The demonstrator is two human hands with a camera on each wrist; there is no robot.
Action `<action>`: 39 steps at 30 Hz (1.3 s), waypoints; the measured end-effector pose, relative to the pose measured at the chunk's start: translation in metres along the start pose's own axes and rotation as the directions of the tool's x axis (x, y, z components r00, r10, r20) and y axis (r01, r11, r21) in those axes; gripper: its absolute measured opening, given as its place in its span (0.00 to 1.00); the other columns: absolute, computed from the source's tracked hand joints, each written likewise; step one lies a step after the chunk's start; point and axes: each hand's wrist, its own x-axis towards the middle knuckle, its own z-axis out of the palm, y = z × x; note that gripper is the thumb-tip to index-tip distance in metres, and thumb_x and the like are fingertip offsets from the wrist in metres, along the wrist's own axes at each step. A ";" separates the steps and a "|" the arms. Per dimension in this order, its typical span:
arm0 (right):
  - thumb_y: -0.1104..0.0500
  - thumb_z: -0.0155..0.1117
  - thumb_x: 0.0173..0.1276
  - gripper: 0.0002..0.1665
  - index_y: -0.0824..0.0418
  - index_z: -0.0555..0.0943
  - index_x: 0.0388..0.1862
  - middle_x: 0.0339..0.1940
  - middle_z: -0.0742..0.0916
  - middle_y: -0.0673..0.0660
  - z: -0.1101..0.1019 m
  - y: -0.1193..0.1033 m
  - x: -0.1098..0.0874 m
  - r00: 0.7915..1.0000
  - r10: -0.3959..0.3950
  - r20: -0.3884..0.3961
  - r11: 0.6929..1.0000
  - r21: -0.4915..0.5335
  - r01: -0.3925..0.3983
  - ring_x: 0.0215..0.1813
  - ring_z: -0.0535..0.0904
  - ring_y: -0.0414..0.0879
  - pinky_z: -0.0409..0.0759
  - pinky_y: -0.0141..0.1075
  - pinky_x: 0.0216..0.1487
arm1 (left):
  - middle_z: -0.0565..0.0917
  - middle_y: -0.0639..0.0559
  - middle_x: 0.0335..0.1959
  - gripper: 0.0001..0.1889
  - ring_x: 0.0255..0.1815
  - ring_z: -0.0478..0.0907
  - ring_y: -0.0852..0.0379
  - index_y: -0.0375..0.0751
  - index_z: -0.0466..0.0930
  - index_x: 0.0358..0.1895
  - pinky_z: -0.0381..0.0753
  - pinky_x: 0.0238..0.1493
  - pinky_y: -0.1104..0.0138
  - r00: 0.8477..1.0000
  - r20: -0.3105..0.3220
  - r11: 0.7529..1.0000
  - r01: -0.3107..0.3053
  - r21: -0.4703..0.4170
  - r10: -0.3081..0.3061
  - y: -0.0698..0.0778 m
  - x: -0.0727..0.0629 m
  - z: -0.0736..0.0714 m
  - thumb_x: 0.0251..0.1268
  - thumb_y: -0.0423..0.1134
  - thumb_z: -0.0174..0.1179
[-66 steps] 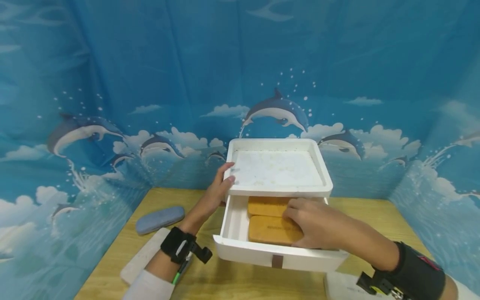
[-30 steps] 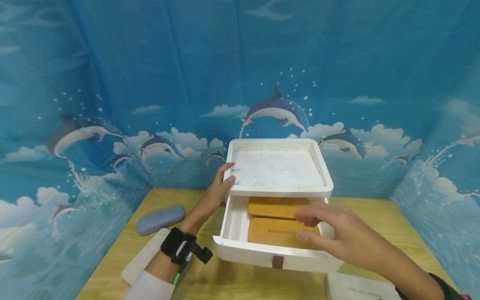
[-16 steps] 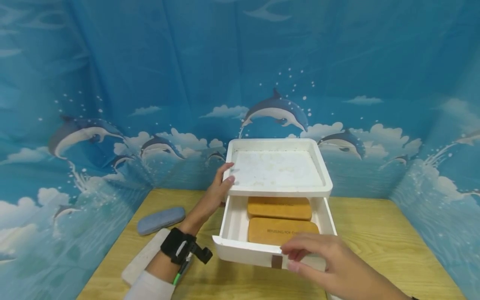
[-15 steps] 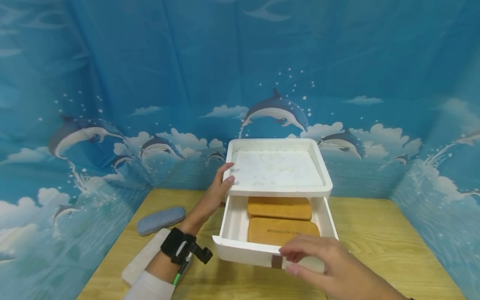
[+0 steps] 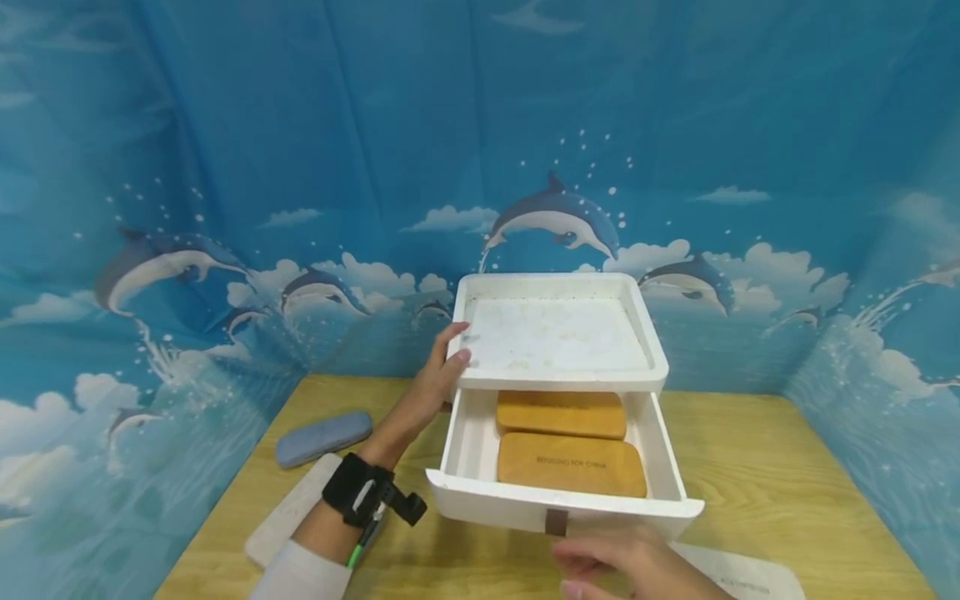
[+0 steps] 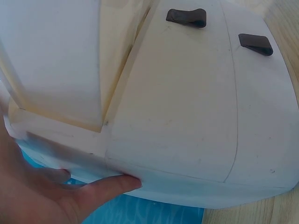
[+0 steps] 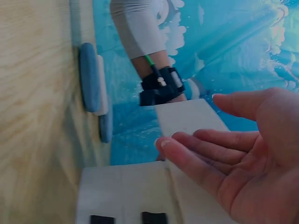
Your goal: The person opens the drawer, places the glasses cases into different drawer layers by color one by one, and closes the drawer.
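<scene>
A white drawer unit (image 5: pixel 558 333) with a tray-like top stands on the table, its top drawer (image 5: pixel 468 433) pulled out. Two mustard-yellow, rounded cases lie in it: a front case (image 5: pixel 570 462) with printed lettering and a rear case (image 5: pixel 562 414) partly under the unit's top. My left hand (image 5: pixel 431 379) rests against the unit's upper left side, fingertips at the rim. In the left wrist view its extended thumb presses the side wall. My right hand (image 5: pixel 630 567) hovers before the drawer front, just below its brown pull tab (image 5: pixel 556 522), fingers loosely bent and holding nothing.
Left of the unit lie a blue-grey case (image 5: pixel 324 438) and a speckled white case (image 5: pixel 292 512). A white case (image 5: pixel 742 575) with lettering lies front right, partly behind my right hand. Lower drawers (image 6: pixel 257 116) are closed. A dolphin-printed curtain (image 5: pixel 375 167) borders the table.
My right hand has withdrawn from the cases in the drawer and moved down in front of the drawer face. The left hand stays at the unit's side.
</scene>
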 end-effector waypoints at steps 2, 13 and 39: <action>0.62 0.66 0.74 0.19 0.72 0.83 0.59 0.47 0.93 0.61 0.003 0.005 -0.002 0.999 0.039 0.019 0.998 0.038 -0.040 0.47 0.88 0.33 0.86 0.26 0.41 | 0.44 0.41 0.86 0.33 0.70 0.73 0.26 0.74 0.43 0.81 0.85 0.53 0.36 1.000 0.002 1.000 0.000 0.003 0.000 0.001 0.001 -0.001 0.80 0.63 0.43; 0.53 0.62 0.78 0.27 0.74 0.76 0.64 0.57 0.89 0.64 0.013 0.003 0.001 0.801 0.547 0.242 0.593 0.564 -0.575 0.53 0.88 0.43 0.88 0.34 0.51 | 0.44 0.43 0.87 0.31 0.71 0.72 0.26 0.75 0.42 0.81 0.83 0.54 0.33 1.000 -0.001 1.000 -0.011 0.020 0.011 -0.003 0.002 -0.001 0.81 0.62 0.40; 0.53 0.57 0.81 0.23 0.70 0.87 0.35 0.49 0.93 0.55 0.027 -0.009 0.014 0.847 0.532 0.010 0.688 0.577 -0.440 0.48 0.88 0.37 0.84 0.28 0.49 | 0.40 0.45 0.88 0.32 0.73 0.70 0.27 0.77 0.42 0.81 0.83 0.56 0.35 1.000 -0.013 1.000 -0.006 -0.003 0.006 0.002 -0.004 0.002 0.80 0.64 0.43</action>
